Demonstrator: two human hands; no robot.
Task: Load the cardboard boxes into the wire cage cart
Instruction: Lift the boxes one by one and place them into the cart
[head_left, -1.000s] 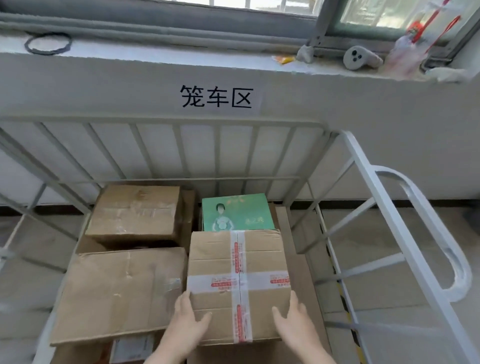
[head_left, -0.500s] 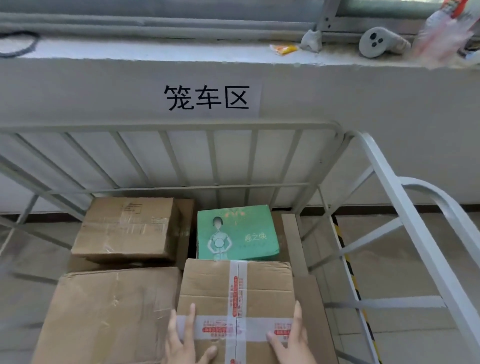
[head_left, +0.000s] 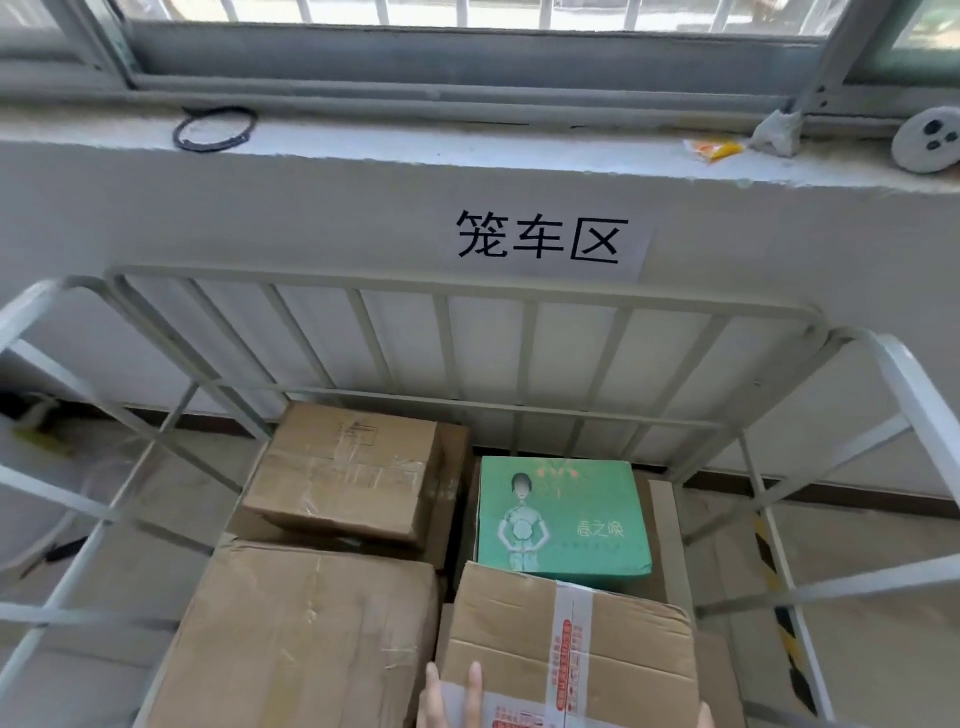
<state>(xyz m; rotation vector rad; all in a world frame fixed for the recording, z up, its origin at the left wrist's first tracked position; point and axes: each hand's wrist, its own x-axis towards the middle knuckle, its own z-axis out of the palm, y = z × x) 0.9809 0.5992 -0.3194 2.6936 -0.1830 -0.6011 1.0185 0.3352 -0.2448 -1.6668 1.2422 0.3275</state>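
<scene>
cart: pale grey metal-bar cage cart (head_left: 457, 291), upright, open-topped, holding the boxes | front right: brown cardboard box crossed with white-and-red tape (head_left: 623, 649), lying flat | rear right: green printed carton (head_left: 563, 519), just behind it | front left: large plain brown cardboard box (head_left: 306, 639) | rear left: smaller clear-taped brown box (head_left: 343, 478), stacked higher

Far side: pale grey plastered wall (head_left: 260, 218) bearing a white paper sign with black characters (head_left: 543, 244). Above, dusty concrete windowsill (head_left: 415, 150) under a grey metal window frame (head_left: 467, 52), daylit. Black cord loop (head_left: 215, 129) far left on sill. Grey floor (head_left: 883, 545), yellow-black striped tape (head_left: 779, 613) near right.
</scene>
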